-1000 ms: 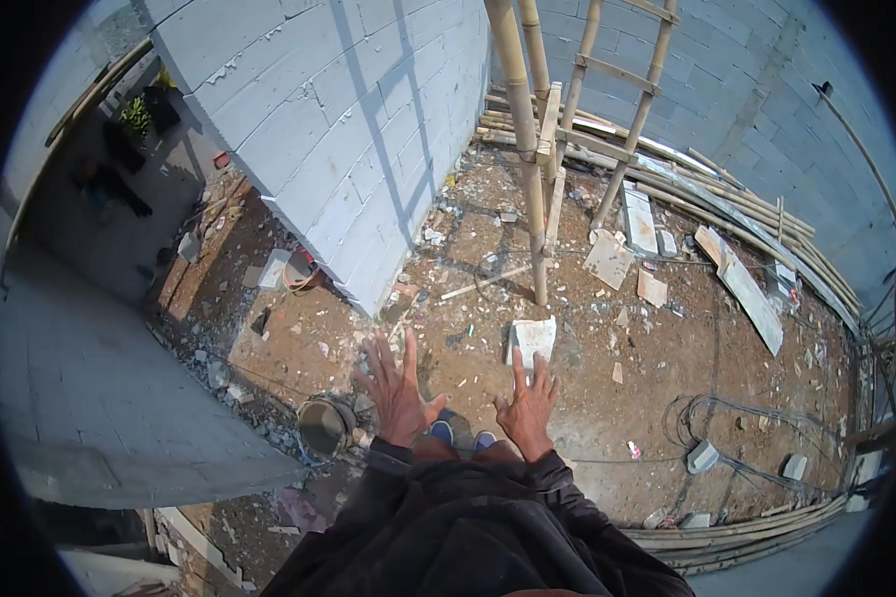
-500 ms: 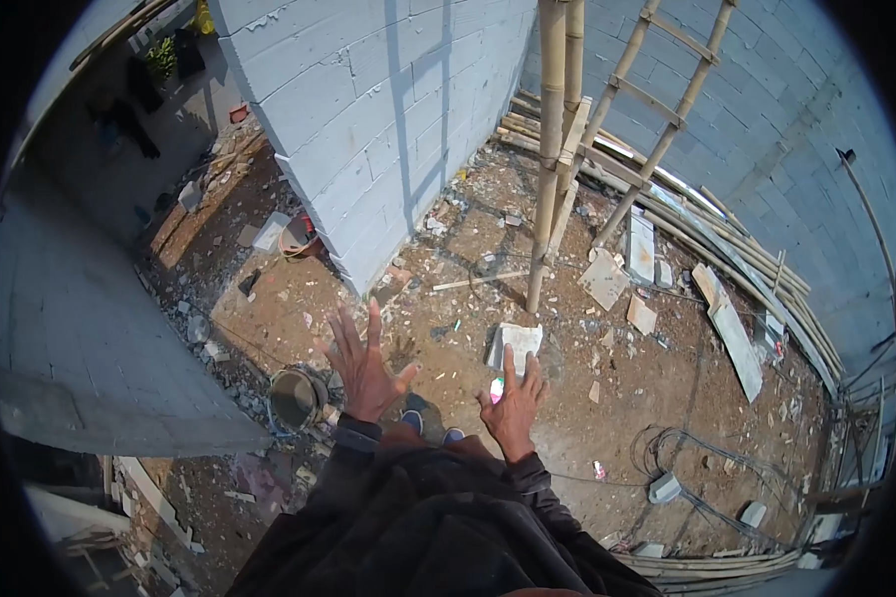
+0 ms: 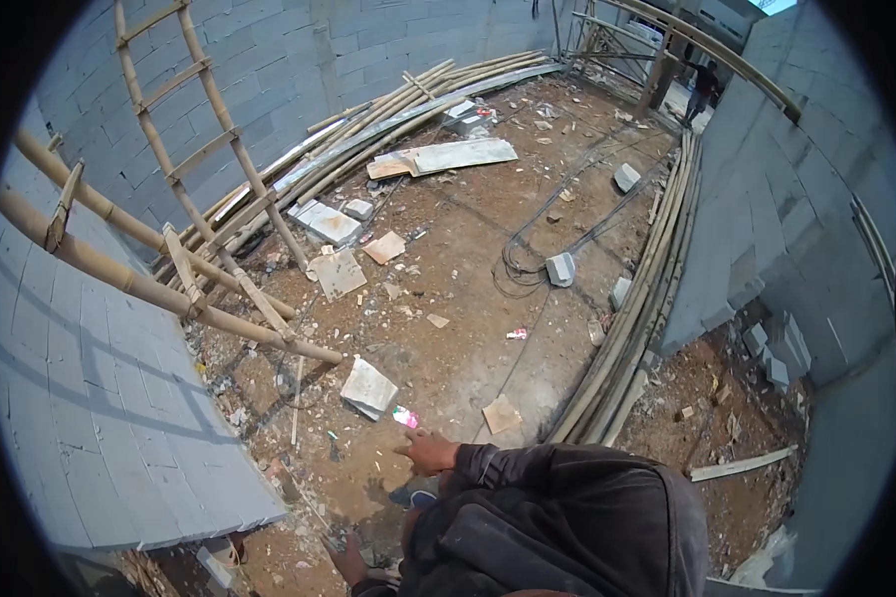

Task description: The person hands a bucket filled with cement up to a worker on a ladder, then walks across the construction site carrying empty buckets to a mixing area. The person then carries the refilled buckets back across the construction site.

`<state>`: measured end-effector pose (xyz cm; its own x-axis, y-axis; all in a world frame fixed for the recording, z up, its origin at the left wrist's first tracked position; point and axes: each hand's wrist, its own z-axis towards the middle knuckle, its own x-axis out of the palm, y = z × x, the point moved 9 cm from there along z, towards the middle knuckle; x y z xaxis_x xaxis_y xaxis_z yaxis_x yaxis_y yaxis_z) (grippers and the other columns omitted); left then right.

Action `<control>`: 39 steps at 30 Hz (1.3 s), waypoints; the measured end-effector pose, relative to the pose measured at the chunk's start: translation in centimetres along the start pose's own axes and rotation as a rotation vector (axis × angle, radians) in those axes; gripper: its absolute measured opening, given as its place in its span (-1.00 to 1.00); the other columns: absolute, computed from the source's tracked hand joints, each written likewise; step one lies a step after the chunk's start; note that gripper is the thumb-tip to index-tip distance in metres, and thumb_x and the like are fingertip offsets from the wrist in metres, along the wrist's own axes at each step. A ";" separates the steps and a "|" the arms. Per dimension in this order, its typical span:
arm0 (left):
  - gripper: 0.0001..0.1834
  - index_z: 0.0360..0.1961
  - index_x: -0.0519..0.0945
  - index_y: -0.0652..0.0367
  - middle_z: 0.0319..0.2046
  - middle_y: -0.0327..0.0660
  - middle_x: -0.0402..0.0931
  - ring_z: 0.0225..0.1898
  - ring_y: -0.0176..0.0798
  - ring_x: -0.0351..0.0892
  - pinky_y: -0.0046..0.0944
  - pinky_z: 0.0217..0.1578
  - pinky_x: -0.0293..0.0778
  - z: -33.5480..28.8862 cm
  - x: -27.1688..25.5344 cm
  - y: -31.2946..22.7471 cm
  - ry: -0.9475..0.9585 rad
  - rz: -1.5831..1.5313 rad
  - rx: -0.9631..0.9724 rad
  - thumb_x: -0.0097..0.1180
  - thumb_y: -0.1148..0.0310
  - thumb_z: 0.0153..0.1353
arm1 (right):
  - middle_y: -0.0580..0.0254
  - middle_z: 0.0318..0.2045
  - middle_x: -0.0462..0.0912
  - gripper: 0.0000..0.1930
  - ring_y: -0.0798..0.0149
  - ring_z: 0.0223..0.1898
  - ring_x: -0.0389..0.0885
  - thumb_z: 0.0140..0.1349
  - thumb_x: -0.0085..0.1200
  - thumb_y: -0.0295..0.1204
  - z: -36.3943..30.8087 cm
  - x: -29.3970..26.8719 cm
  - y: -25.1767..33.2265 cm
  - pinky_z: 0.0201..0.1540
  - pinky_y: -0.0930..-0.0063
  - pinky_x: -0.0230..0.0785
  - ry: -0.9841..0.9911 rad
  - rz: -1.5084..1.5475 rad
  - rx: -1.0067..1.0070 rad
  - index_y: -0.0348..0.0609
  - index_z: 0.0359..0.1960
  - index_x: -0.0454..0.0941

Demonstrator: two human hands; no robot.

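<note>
Near the lower edge, my left hand (image 3: 346,561) is held over the littered ground with its fingers apart and nothing in it. Farther right, my right hand (image 3: 430,453) hangs in the air, fingers loosely stretched, also without anything in it. Just beyond its fingertips a small pink-and-white wrapper (image 3: 405,417) lies on the dirt. A pale block (image 3: 369,388) rests a little farther off, close to the foot of a bamboo pole (image 3: 239,330). Neither hand touches any of these.
A bamboo ladder (image 3: 191,149) leans at the left. Bamboo poles (image 3: 657,298) lie along the right wall, others (image 3: 368,129) along the far wall. Boards (image 3: 458,155), block pieces (image 3: 560,269) and dark cable (image 3: 516,261) litter the ground. Another person (image 3: 702,92) stands far right.
My view has swung to the right, bringing the right wall, its poles and another person into sight. Both hands stay empty; the left now sits near the lower edge.
</note>
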<state>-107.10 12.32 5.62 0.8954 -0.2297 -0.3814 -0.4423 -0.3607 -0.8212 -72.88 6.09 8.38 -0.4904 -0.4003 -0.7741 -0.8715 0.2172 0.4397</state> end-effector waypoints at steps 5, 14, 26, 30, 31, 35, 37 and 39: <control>0.03 0.45 0.09 0.05 0.38 -0.13 0.17 0.33 0.02 0.19 0.02 0.31 0.13 0.3 7.6 -4.5 0.090 -1.048 -0.408 0.03 -0.39 0.13 | -0.32 0.34 0.16 -0.18 -0.29 0.36 0.17 0.28 0.06 0.03 -3.2 -4.1 5.9 0.32 -0.24 0.06 -0.387 0.367 -0.037 0.12 0.48 -0.04; -0.04 0.49 -0.11 0.20 0.44 0.03 0.04 0.41 -0.10 0.10 -0.04 0.35 0.05 6.5 14.5 -24.4 0.285 -0.820 0.190 0.04 -0.09 0.31 | -0.20 0.28 0.28 -0.50 -0.09 0.37 0.18 0.19 0.13 -0.12 -10.8 -0.4 1.1 0.30 -0.33 0.00 -0.365 -0.039 0.288 -0.12 0.11 0.50; -0.08 0.39 0.18 0.34 0.33 0.19 0.21 0.34 0.07 0.23 -0.12 0.32 0.16 -0.1 29.5 -27.2 0.593 0.495 0.785 0.34 0.31 0.02 | -0.18 -0.29 0.61 -0.76 -0.17 -0.19 0.64 0.10 0.15 -0.41 -33.5 3.8 -19.7 -0.18 -0.01 0.48 -0.809 0.345 1.035 -0.23 -0.20 0.58; -0.07 0.38 0.19 0.32 0.32 0.18 0.22 0.35 0.12 0.20 -0.10 0.34 0.13 -9.0 38.7 -23.0 1.217 0.750 0.753 0.35 0.30 0.01 | -0.12 -0.29 0.62 -0.78 -0.16 -0.21 0.64 0.06 0.06 -0.49 -32.5 3.4 -19.0 -0.18 0.00 0.48 -0.920 0.456 1.053 -0.21 -0.23 0.59; -0.07 0.38 0.19 0.32 0.32 0.18 0.22 0.35 0.12 0.20 -0.10 0.34 0.13 -10.2 40.1 -23.5 1.260 0.782 0.801 0.35 0.30 0.01 | -0.11 -0.29 0.63 -0.78 -0.15 -0.21 0.65 0.05 0.07 -0.48 -32.1 3.1 -18.5 -0.18 0.01 0.48 -0.962 0.473 1.045 -0.20 -0.24 0.59; -0.08 0.38 0.21 0.31 0.31 0.17 0.24 0.36 0.13 0.19 -0.06 0.34 0.12 -14.7 46.4 -25.8 1.453 0.916 1.173 0.37 0.26 0.01 | -0.08 -0.29 0.63 -0.79 -0.11 -0.21 0.66 0.06 0.08 -0.48 -31.1 4.5 -15.8 -0.17 0.03 0.48 -1.016 0.620 1.089 -0.20 -0.24 0.60; -0.09 0.38 0.22 0.31 0.33 0.17 0.21 0.37 0.12 0.16 -0.06 0.35 0.09 -15.8 50.3 -27.6 1.497 0.964 1.265 0.38 0.24 0.03 | -0.05 -0.18 0.60 -0.65 -0.13 -0.08 0.62 0.07 0.11 -0.45 -29.8 7.1 -14.0 -0.06 0.05 0.47 -0.876 0.766 1.045 -0.16 -0.05 0.53; -0.09 0.39 0.20 0.31 0.37 0.16 0.15 0.41 0.11 0.11 -0.07 0.37 0.05 -18.2 54.2 -28.9 1.628 0.963 1.326 0.36 0.23 0.08 | -0.04 -0.17 0.60 -0.66 -0.11 -0.06 0.61 0.08 0.11 -0.44 -31.3 10.2 -11.7 -0.05 0.06 0.46 -0.965 0.846 1.256 -0.15 -0.05 0.52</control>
<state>-46.72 -6.17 16.47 -0.5514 -0.4358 -0.7114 0.3078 0.6863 -0.6590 -67.40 -28.40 9.62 -0.1909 0.6751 -0.7126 0.3341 0.7273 0.5995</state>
